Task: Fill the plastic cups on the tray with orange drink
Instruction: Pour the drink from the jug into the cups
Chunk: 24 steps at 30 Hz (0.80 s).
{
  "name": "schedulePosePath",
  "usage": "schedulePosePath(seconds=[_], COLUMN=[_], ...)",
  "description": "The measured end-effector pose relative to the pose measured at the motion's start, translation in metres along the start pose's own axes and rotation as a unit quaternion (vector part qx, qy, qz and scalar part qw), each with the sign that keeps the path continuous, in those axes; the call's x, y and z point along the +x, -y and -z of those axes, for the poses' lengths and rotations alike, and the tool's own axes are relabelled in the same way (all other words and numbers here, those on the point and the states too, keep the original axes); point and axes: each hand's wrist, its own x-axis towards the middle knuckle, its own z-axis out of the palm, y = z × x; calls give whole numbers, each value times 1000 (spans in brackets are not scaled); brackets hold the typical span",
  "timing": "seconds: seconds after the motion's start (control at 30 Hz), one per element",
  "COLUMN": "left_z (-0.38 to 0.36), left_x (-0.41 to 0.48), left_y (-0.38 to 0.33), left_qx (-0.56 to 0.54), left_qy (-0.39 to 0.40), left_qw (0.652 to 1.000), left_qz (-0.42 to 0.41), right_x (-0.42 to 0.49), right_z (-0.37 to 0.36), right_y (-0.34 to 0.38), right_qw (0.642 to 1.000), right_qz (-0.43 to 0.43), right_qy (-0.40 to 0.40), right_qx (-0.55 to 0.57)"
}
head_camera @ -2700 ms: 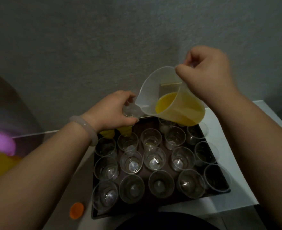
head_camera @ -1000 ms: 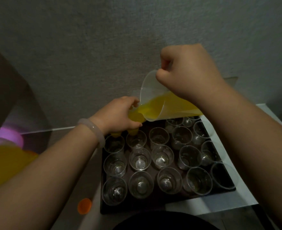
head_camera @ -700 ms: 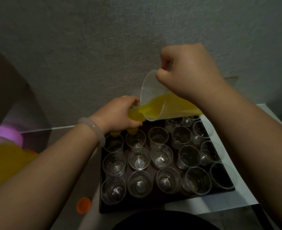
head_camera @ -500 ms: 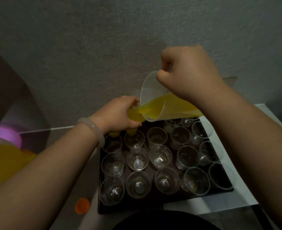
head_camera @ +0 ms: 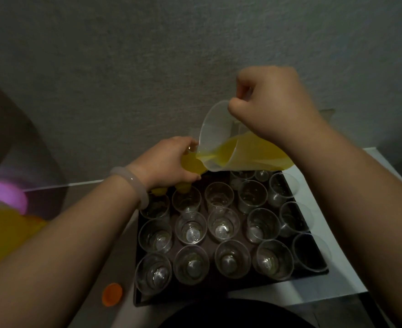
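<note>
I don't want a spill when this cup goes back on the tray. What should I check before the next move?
1. Left hand grips the cup being filled: ok.
2. Right hand grips the tilted jug firmly: ok.
3. Jug's spout over the cup's mouth, with the orange drink running in: ok.
4. Fill level in the cup: cannot tell, the fingers cover most of it.
5. Drink left in the jug for more cups: ok.
6. Free spot on the tray for this cup: cannot tell, the left hand hides the far left corner.
</note>
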Motion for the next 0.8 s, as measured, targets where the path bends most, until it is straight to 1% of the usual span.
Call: schedulePosePath(seconds=[0.1,0.3,0.43,0.57,0.67,0.8], left_z=[-1,0,-1,-2,-4,-10], left_x=[0,4,9,17,24,35], left_y=[-1,2,5,1,-6,-13], left_qx=[-12,-21,-25,-18,-8,13], left_qy=[-6,-10,0,7,14,26], left_qw=[1000,1000,999,1000,1000,1000], left_qz=[1,12,27,22,9,-1], right_x=[-2,-12,-21,-29,-32,-36], right_z=[3,8,9,8,9,9], right_y=[-8,-28,-42,-53,-61,-67], right_qw=[999,987,967,934,918,909], right_qz=[-26,-113,-177,-236,-256,-264], right_qy=[-4,-38,-77,-140,-172,-189], right_qx=[19,110,166,227,251,262])
